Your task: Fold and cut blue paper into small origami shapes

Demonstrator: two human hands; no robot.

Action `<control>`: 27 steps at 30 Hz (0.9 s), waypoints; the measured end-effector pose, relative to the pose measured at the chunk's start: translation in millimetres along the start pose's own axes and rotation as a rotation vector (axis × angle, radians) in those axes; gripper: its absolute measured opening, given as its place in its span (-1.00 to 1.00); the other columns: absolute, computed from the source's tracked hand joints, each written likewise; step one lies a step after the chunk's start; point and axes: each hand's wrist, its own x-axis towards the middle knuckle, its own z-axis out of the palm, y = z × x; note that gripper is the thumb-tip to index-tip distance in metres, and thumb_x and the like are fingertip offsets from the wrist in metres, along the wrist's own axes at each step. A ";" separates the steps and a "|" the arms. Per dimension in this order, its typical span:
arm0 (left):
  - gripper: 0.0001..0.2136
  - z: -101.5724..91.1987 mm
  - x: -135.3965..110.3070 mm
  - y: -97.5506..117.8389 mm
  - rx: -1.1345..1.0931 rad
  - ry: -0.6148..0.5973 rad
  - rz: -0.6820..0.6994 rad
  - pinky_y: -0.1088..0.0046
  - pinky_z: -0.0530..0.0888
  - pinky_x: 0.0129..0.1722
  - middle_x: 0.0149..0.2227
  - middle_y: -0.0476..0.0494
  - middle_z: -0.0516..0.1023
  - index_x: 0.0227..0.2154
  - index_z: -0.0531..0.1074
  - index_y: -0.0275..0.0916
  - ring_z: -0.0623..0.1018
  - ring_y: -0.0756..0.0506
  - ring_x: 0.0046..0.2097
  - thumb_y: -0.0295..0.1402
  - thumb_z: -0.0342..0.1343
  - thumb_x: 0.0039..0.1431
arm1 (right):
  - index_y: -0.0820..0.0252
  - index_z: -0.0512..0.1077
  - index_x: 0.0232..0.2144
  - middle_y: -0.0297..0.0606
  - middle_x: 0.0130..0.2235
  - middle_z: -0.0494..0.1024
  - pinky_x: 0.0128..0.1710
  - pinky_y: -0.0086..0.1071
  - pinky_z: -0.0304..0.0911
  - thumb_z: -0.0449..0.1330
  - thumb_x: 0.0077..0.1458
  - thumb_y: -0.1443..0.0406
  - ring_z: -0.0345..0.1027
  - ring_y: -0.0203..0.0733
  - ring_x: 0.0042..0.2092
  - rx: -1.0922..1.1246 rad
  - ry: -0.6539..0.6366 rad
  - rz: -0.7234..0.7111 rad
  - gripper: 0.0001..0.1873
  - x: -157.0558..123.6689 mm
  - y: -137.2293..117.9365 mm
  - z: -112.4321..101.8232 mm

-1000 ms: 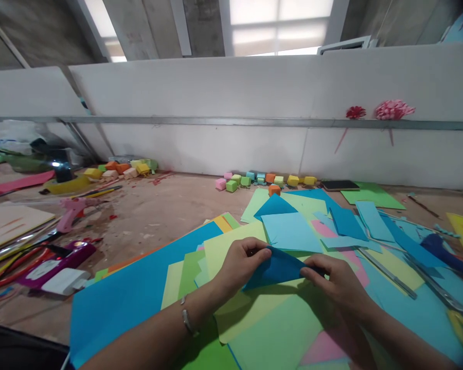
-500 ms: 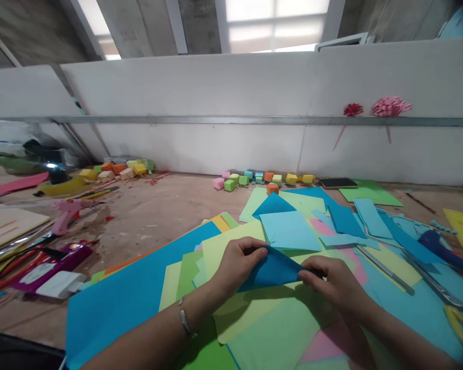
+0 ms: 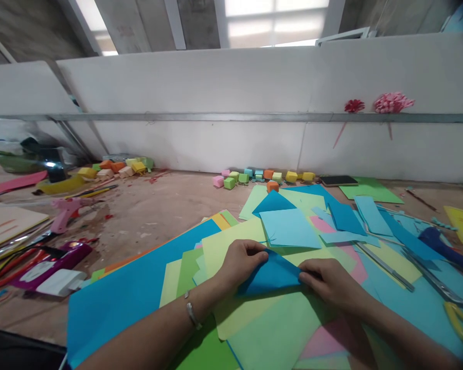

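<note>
One blue paper (image 3: 273, 275) is sloping down from left hand (image 3: 239, 263) to right hand (image 3: 327, 280), both pinching it.

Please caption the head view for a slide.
Left hand and right hand hold triangular blue paper over light green sheets.

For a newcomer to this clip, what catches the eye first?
Probably the deep-blue paper, pinched by the left hand and right hand over colored sheets, at lower middle. Next, the frilly pink bloom at upper right, against the white panel. Small colored blocks stand out far back on the table.
</note>
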 end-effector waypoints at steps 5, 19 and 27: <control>-0.83 1.9 -1.1 0.5 0.192 0.022 0.104 0.39 0.43 -0.32 -0.47 -0.04 0.58 -0.35 0.56 -0.23 0.52 -0.08 -0.39 -0.43 0.22 -0.08 | 0.14 0.39 -0.27 -0.36 -0.53 0.51 -0.45 -0.42 0.09 0.01 0.15 0.33 0.34 -0.23 -0.48 0.035 -0.034 0.052 -0.84 -1.4 3.3 3.5; -0.85 7.8 -1.7 -3.6 0.751 -0.099 0.423 0.36 0.32 -0.25 -0.32 -0.15 0.50 -0.41 0.60 -0.18 0.43 -0.16 -0.21 -0.48 0.13 0.11 | 0.13 0.36 -0.40 -0.33 -0.48 0.50 -0.51 -0.43 -0.14 0.08 0.08 0.40 0.24 -0.26 -0.47 -0.320 -0.147 0.116 -0.91 -0.3 -0.3 2.7; -0.74 9.6 -0.4 -4.8 1.020 -0.255 0.533 0.44 0.23 -0.44 -0.42 -0.12 0.40 -0.44 0.54 -0.25 0.39 -0.06 -0.39 -0.50 -0.04 0.24 | 0.12 0.40 -0.46 -0.36 -0.51 0.49 -0.51 -0.44 -0.12 0.13 0.03 0.41 0.26 -0.28 -0.47 -0.280 -0.183 0.154 -0.90 1.0 -2.0 -5.6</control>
